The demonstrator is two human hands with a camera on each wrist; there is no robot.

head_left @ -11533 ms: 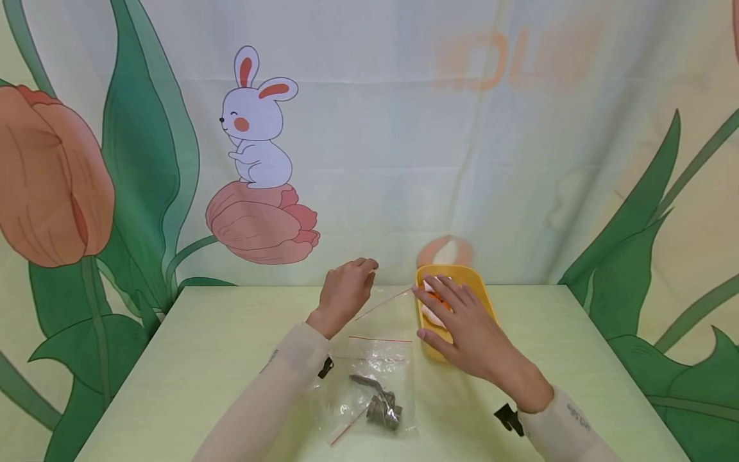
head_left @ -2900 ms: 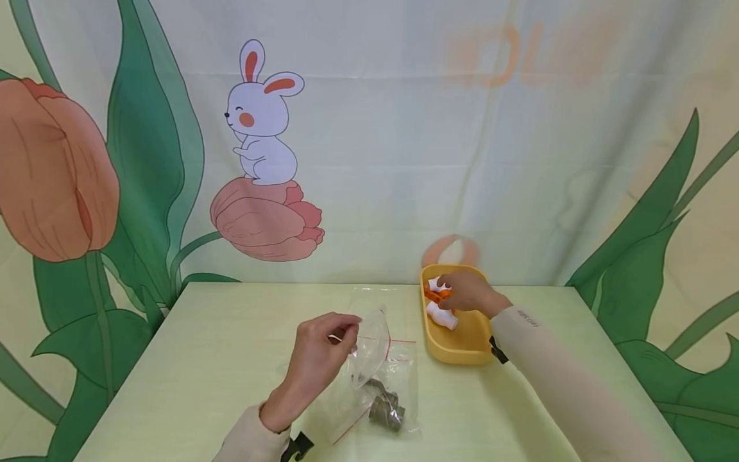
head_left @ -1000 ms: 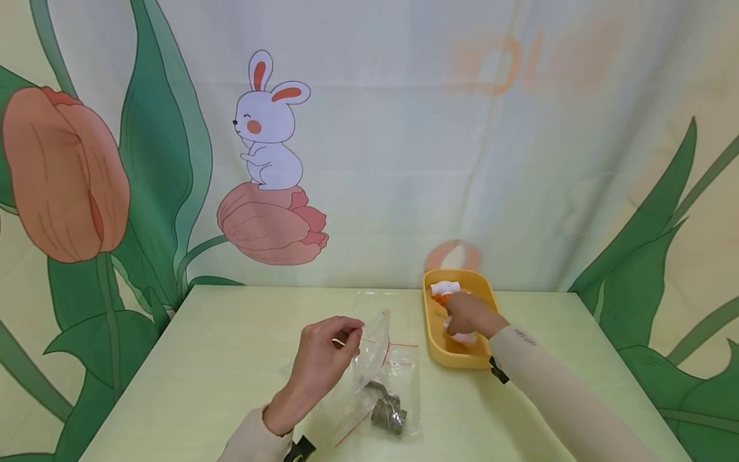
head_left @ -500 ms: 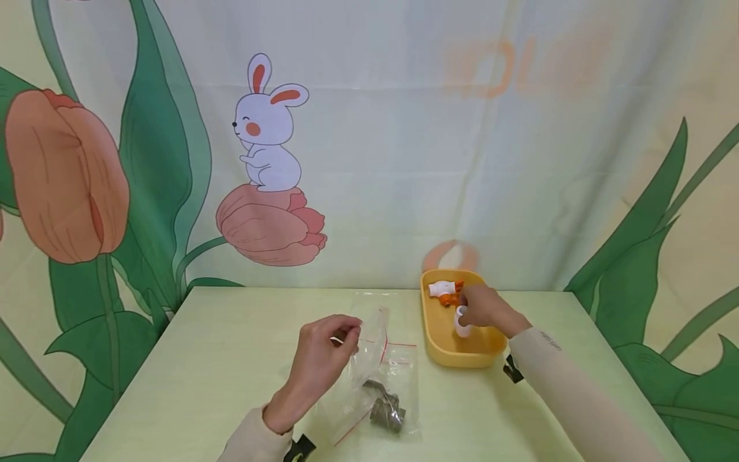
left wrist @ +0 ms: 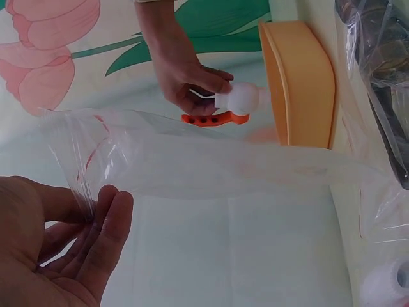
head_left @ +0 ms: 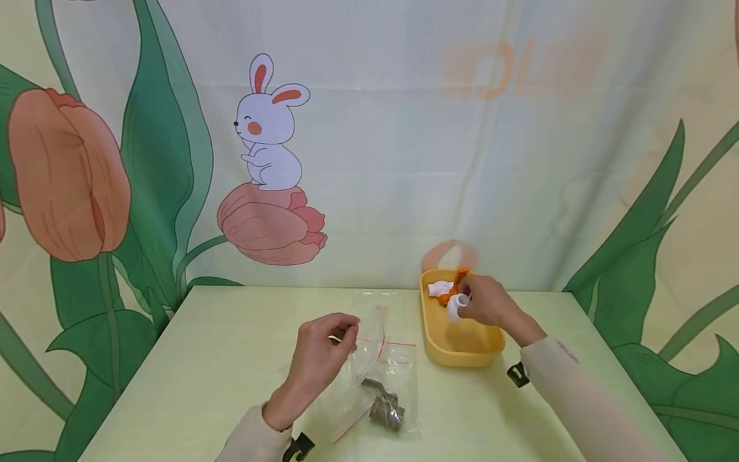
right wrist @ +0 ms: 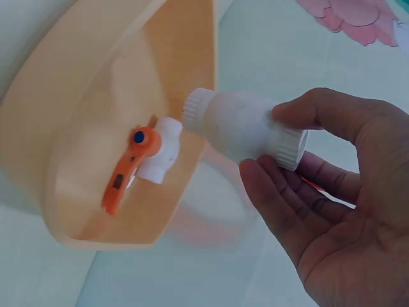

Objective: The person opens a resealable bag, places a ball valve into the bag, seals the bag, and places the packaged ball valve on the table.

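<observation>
Right wrist view shows a white valve [right wrist: 239,125] held by one ribbed end in the right hand [right wrist: 358,236], its grip narrowed to a pinch, thumb on one side and fingertips on the other. The left wrist camera shows the valve's orange handle [left wrist: 217,119] projecting past the fingers, and the valve itself raised just above the opening of the yellow tray [head_left: 462,361]. Inside the tray lies a second white valve [right wrist: 163,150], its orange lever [right wrist: 123,179] reaching across the bottom. Left of the tray, the left hand [head_left: 323,346] has its grip closed in a pinch on the mouth of a clear bag [left wrist: 192,157], which hangs from the fingertips beside a red seal line. Below that, another clear bag [head_left: 404,385] lies flat on the pale green surface [head_left: 231,353], with a gray valve [head_left: 387,414] inside. Both wrists emerge from light sleeves. Behind stands a cloth backdrop [head_left: 369,147] printed with a white rabbit [head_left: 268,154] seated on a pink tulip, with green leaves at either side.
</observation>
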